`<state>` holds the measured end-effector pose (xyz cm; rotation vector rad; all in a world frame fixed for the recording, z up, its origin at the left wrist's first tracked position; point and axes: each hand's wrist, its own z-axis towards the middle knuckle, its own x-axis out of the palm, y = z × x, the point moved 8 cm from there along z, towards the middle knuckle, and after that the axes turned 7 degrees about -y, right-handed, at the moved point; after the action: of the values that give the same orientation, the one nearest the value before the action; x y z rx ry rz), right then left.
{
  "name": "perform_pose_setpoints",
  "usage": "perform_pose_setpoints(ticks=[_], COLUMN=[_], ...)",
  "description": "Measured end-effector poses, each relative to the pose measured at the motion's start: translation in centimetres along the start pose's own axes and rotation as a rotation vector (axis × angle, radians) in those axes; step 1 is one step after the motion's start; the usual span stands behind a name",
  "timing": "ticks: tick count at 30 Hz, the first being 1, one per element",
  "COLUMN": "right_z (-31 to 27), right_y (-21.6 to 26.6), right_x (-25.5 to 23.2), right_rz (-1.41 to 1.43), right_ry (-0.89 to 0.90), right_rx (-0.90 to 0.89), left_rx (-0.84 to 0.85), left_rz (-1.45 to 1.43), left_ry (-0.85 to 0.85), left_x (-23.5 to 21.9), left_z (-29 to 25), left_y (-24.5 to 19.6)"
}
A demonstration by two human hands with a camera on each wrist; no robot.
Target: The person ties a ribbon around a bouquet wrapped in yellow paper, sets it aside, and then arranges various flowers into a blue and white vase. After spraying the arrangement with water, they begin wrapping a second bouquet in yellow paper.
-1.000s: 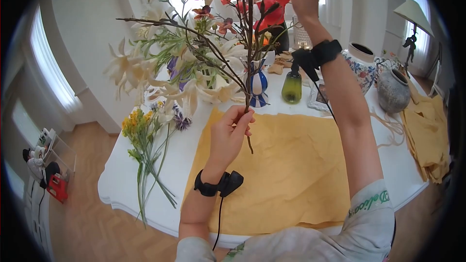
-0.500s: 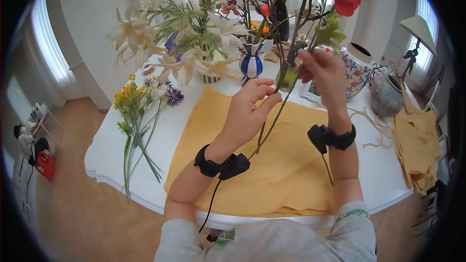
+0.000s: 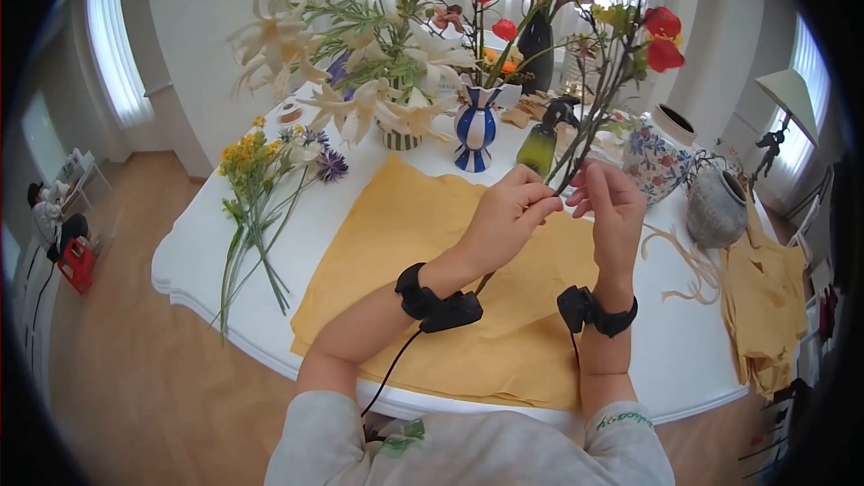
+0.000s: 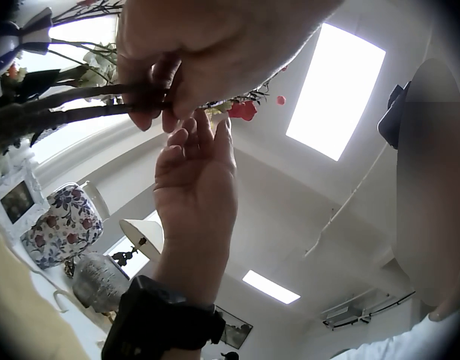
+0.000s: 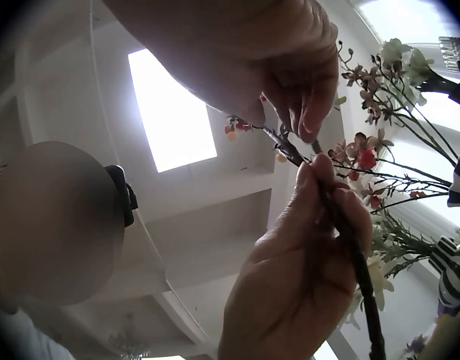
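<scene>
My left hand (image 3: 513, 220) pinches dark flower stems (image 3: 589, 135) between thumb and fingers over the yellow-brown wrapping paper (image 3: 369, 279). The stems lean up and right, with red flowers (image 3: 664, 25) at the top and a lower end passing under the left forearm. Close beside the grip, my right hand (image 3: 614, 211) is raised with its fingers loosely bent near the stems. In the right wrist view, the left hand (image 5: 290, 277) pinches a brown stem (image 5: 357, 262) while the right hand's fingers (image 5: 316, 112) hang just above it.
Loose yellow and purple flowers (image 3: 247, 171) lie at the left of the white table (image 3: 193, 252). Behind stand a blue-striped vase (image 3: 475, 130), a green spray bottle (image 3: 537, 148), a floral vase (image 3: 655, 157) and a grey pot (image 3: 715, 207). Folded paper (image 3: 765, 306) hangs at the right edge.
My right hand has come down from the red blossoms to beside my left hand. A second stem has joined the first in the left hand's grip, and the stems now lean right.
</scene>
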<state>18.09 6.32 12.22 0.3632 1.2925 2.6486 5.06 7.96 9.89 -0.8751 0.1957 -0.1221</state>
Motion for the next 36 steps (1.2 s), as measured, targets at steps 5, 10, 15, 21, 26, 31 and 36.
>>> perform_pose_setpoints(ticks=[5,10,15,21,26,31,36], right_z=[-0.8,-1.5,-2.2,-2.2,-0.9,0.7,-0.1], right_y=[0.3,3.2,5.0,4.5,2.9,1.1,2.3], right_x=[0.1,-1.9,-4.5,-5.8,-9.7,-12.2,-10.5], right_rz=[-0.065,0.107,0.184,0.326,0.508,0.618,0.381], right_ry=[0.054,-0.047,0.005,0.083,0.098,0.159,-0.062], right_rx=[0.045,-0.120,-0.215,-0.293,-0.234,-0.090,-0.233], left_rx=[0.163,0.201,0.274,0.352,0.371,0.305,0.180], left_rz=[0.166,0.137,0.255,0.329,0.422,0.183,0.214], left_ry=[-0.035,-0.135,-0.206,-0.169,-0.443,-1.002,-1.162], left_x=[0.6,-0.7,-3.6,-4.9,-10.3,-22.8,-35.0], left_z=[-0.4,-1.4,-2.7,-3.6,-7.0,-11.1,-12.4], left_y=[-1.4,-3.8,-6.4,-6.4,-10.7,-13.9,-7.8])
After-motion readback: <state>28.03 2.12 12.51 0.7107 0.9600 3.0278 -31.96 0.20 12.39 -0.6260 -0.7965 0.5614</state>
